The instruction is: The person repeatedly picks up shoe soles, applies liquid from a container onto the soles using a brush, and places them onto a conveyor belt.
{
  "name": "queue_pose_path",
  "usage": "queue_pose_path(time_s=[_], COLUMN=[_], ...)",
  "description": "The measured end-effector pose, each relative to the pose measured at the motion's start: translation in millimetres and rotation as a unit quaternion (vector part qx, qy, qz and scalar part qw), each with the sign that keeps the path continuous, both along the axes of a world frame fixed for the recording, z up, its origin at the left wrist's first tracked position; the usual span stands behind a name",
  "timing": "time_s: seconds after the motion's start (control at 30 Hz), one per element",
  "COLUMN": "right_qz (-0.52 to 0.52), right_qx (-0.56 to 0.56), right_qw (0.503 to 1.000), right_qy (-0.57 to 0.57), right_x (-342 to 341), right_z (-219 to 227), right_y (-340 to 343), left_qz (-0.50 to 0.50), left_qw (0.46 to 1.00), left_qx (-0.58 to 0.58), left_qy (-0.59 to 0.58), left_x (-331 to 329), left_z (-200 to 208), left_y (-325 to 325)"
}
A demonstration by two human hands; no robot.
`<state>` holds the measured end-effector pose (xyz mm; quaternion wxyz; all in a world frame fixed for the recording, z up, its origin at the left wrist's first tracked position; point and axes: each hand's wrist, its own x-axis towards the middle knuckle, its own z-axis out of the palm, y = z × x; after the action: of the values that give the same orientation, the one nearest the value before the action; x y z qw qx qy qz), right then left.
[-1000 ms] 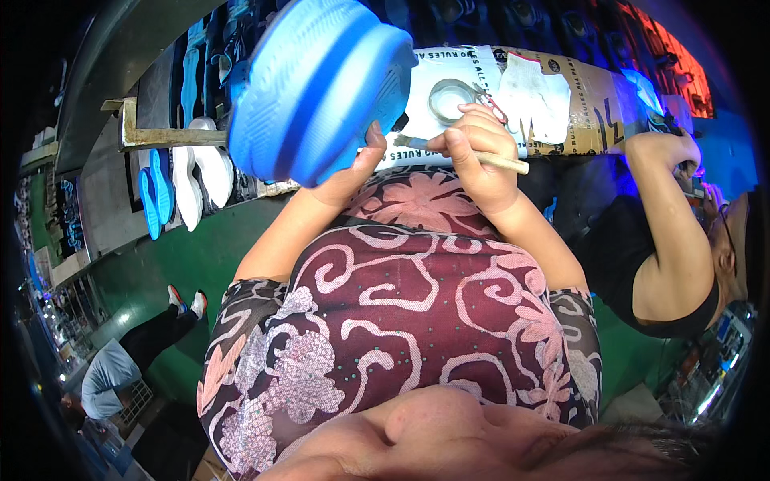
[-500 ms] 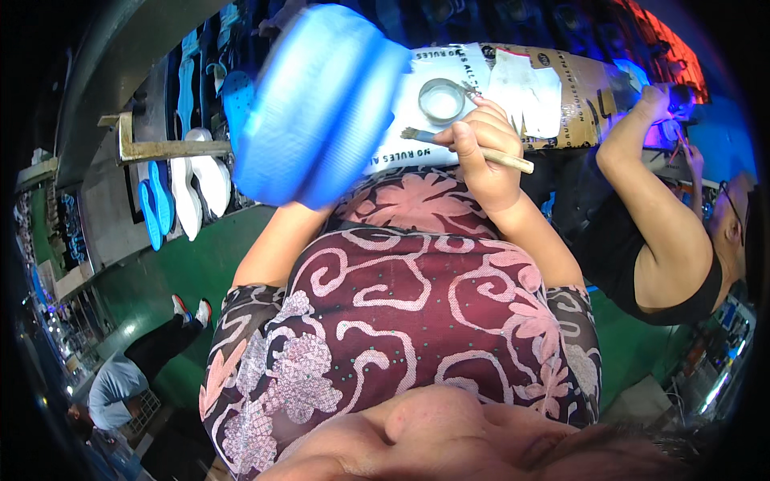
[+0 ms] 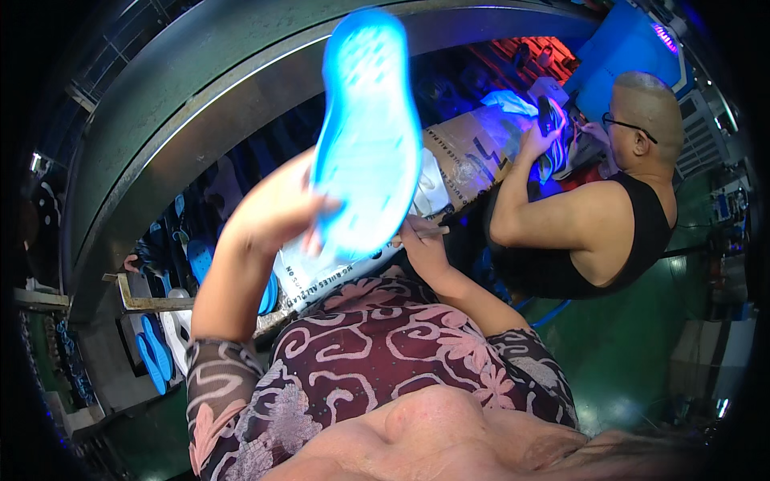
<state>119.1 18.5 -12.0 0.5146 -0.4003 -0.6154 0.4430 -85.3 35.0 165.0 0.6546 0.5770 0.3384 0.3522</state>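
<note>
Counting from the brown cardboard (image 3: 465, 144): one bright blue sole (image 3: 369, 136) is hanging in the air just left of it, one left hand (image 3: 293, 196) is grasping that sole by its left side, and one right hand (image 3: 421, 244), below the cardboard's left end, is closing round one pale handle (image 3: 434, 232), whose other end is running out of sight behind the sole. Farther left and lower than the cardboard, two blue soles (image 3: 152, 353) are lying side by side, with what is probably more than one white piece (image 3: 176, 325) next to them. One co-worker (image 3: 585, 192) is leaning over the cardboard's right end.

The cardboard's near edge is slanting down leftward; a bare stretch is showing between held sole and co-worker. Past the cardboard's far side, a metal beam (image 3: 224, 104) is curving across. Green floor (image 3: 626, 361) is opening out to the lower right of the cardboard.

The held sole is standing nearly upright, its long axis running across the cardboard's length, narrower end pointing away from the wearer, broad end toward them.
</note>
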Motion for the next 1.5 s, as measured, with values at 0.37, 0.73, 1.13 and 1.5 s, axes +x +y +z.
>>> queue_pose_path(time_s=[0.37,0.73,1.13,1.5], right_qz=[-0.002,-0.009,0.065,0.061], right_qx=[-0.107,-0.138,0.044,0.178], right_qw=[0.992,0.989,0.989,0.952], right_qy=[0.069,0.049,-0.129,-0.242], right_x=[-6.8,-14.9,-56.2,-58.7], right_z=[-9.4,-19.0,-12.5,-37.0], right_y=[8.2,6.8,58.3,65.1], left_qz=[0.050,0.572,0.524,0.591], left_qw=[0.970,0.681,0.600,0.648], left_qx=[-0.041,0.113,-0.014,-0.028], left_qy=[-0.233,0.444,0.604,0.480], left_x=[60.2,-206.4,-280.8,-259.1], left_z=[35.7,-192.2,-236.8,-234.5], left_y=[106.6,-135.7,-207.2,-208.0])
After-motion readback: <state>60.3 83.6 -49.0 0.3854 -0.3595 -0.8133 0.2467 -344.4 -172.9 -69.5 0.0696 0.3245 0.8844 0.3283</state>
